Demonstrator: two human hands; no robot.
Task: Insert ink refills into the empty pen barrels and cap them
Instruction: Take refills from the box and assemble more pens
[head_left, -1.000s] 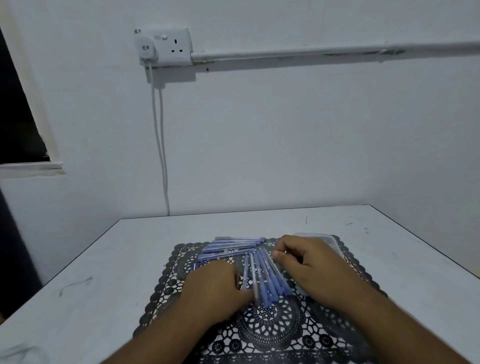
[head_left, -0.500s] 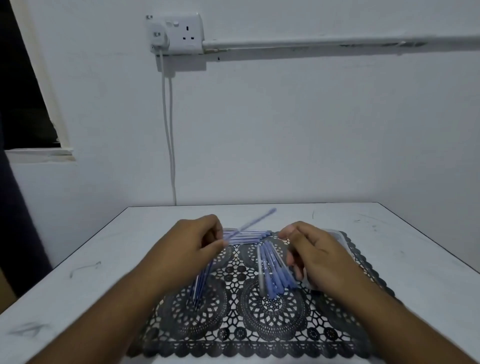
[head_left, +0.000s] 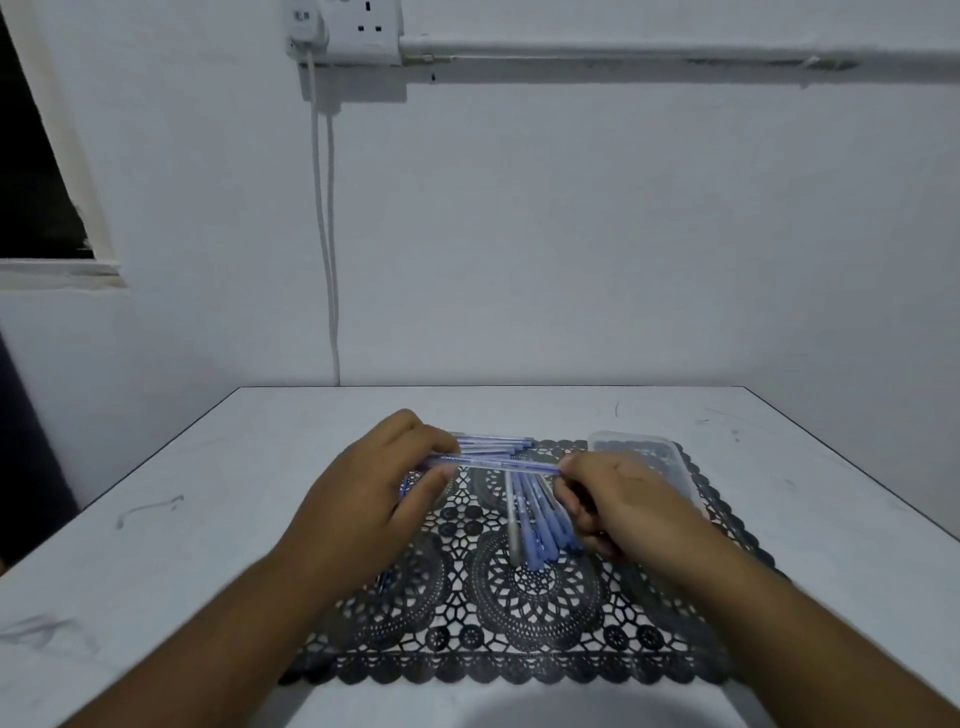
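A clear blue pen barrel (head_left: 493, 462) is held level above the black lace mat (head_left: 519, 623). My left hand (head_left: 374, 493) pinches its left end between thumb and fingers. My right hand (head_left: 618, 499) has curled fingers at the barrel's right end; what it holds there is hidden. Behind the barrel lies a row of blue pen barrels (head_left: 493, 444). A fan of blue pens (head_left: 535, 525) lies on the mat between my hands. More thin blue pieces (head_left: 387, 579) show under my left wrist.
A clear plastic box (head_left: 670, 457) sits on the mat's far right corner, behind my right hand. The mat lies on a white table (head_left: 156, 519) against a white wall. A socket with a hanging cable (head_left: 327, 234) is on the wall.
My left hand lifted one barrel off the mat and swung it from a tilt to level. My right hand rose to meet its right end. The camera tilted down.
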